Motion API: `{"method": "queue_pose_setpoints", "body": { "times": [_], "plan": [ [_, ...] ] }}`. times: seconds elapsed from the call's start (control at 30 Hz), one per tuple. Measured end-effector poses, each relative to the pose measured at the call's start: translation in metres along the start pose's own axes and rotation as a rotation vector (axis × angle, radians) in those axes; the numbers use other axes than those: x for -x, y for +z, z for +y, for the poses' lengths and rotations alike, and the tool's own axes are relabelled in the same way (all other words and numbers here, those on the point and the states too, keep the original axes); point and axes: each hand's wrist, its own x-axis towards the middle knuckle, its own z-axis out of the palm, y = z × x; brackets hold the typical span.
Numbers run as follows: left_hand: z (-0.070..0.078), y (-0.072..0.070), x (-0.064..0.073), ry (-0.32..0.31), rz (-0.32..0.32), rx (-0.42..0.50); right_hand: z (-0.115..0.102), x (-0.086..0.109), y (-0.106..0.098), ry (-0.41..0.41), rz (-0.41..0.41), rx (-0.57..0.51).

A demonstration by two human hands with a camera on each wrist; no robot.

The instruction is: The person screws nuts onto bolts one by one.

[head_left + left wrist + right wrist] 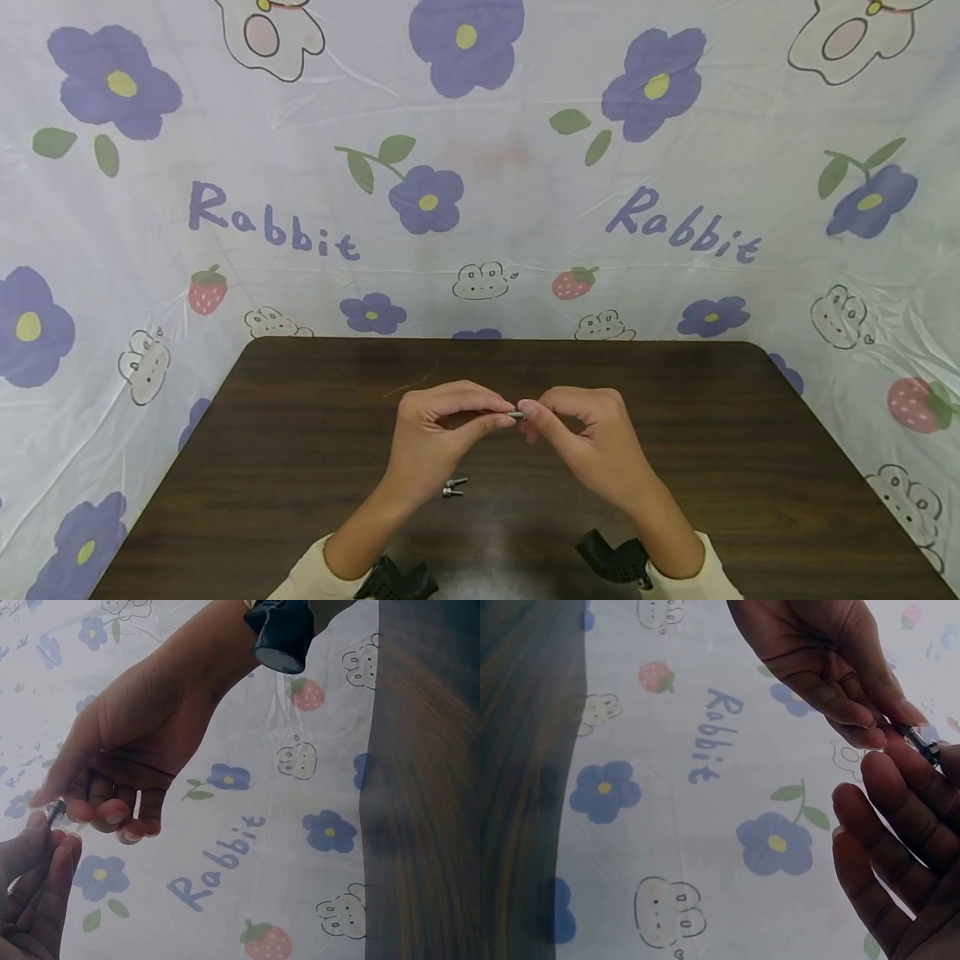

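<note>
Both hands meet above the table, with a small silvery metal screw between their fingertips. My left hand pinches one end of it between thumb and forefinger. The tip of my right hand's thumb and forefinger grip the other end. Close up in the right wrist view, the screw has a shiny round body and a darker end; fingertips hide part of it. The left wrist view shows the screw from the other side. Two similar screws, an upper one and a lower one, lie below my left hand.
The dark wood-grain table has rounded far corners. Behind and beside it hangs a white cloth printed with flowers, rabbits and strawberries. Black wrist mounts, a left one and a right one, sit at the cream sleeves.
</note>
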Motion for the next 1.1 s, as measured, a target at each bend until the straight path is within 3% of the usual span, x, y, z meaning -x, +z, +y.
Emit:
{"method": "queue_pose_setpoints", "body": {
  "times": [0.37, 0.9, 1.1],
  "plan": [
    [0.0006, -0.0006, -0.0009, -0.002, 0.021, -0.017, -0.0034, -0.0005, -0.0066, 0.028, 0.011, -0.010],
    [0.0005, -0.0011, -0.0006, -0.003, 0.018, 0.006, -0.0039, 0.0001, -0.0061, -0.040, -0.023, -0.009],
    [-0.0006, -0.0009, 0.0003, -0.007, 0.000, 0.028, -0.0033, -0.0003, -0.0050, -0.001, -0.043, -0.011]
  ]
}}
